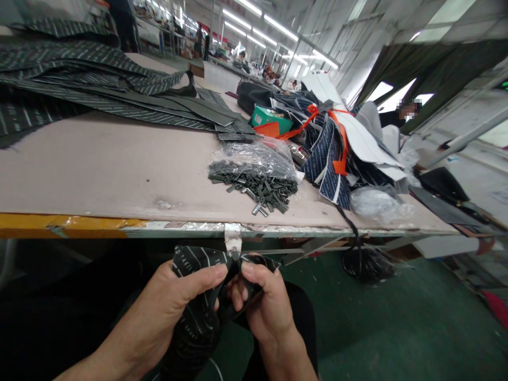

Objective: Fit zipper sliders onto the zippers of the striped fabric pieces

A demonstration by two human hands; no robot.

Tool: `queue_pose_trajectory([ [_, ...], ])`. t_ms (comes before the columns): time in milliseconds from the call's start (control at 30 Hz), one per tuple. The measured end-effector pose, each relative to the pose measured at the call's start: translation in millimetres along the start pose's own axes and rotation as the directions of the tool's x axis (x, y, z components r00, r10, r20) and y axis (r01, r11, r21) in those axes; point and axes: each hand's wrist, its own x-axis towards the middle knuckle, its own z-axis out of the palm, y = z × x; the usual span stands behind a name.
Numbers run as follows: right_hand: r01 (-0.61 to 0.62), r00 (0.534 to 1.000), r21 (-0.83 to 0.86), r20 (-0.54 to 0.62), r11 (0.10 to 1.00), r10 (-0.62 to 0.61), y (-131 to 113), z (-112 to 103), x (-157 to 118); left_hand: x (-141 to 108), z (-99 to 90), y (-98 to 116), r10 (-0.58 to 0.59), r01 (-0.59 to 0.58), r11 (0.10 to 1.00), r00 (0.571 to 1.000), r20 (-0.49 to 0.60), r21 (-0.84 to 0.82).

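Both of my hands grip a dark fabric piece [194, 317] printed with white dashes and lettering, below the table's front edge. My left hand [174, 293] pinches it from the left, thumb on top. From the other side my right hand [265, 301] holds it, thumb pressed near the middle and fingers curled under. Between the thumbs the cloth meets a pale metal bracket [233, 238] fixed to the table edge. What exactly sits at the bracket's tip is too small to tell. The fabric's lower part hangs toward my lap.
On the table [99, 169] lies a pile of small dark metal pieces [264, 190] spilling from a clear plastic bag [254, 156]. Stacked dark printed strips [130, 95] are at the left. A green box [273, 120], orange ribbon [340, 143] and blue printed pieces [323, 164] crowd the right. A person [397, 114] is beyond.
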Motion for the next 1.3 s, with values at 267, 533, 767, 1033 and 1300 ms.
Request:
queue_pose_trajectory([
  [267,0.001,1.000,0.025,0.005,1.000,-0.001,-1,0,2,2,0.7,0,0.063,-0.056,0.996,0.993,0.100,-0.069],
  [533,0.006,1.000,0.037,-0.013,0.999,-0.006,-1,0,2,3,2.8,0,0.062,-0.054,0.996,0.993,0.105,-0.076],
  [767,0.044,0.998,0.056,-0.040,0.997,-0.042,-3,5,2,9,-2.6,-3,0.090,-0.089,0.995,0.995,0.039,-0.038],
  [1033,0.160,0.987,-0.058,0.013,0.985,-0.160,1,-7,2,14,-6.2,-5,0.093,-0.092,0.996,0.994,-0.059,0.016],
  [1300,0.122,0.980,-0.355,0.190,0.927,-0.057,19,-58,-31,-2,-44.0,-36,0.019,-0.026,0.954,0.999,0.026,0.297],
])
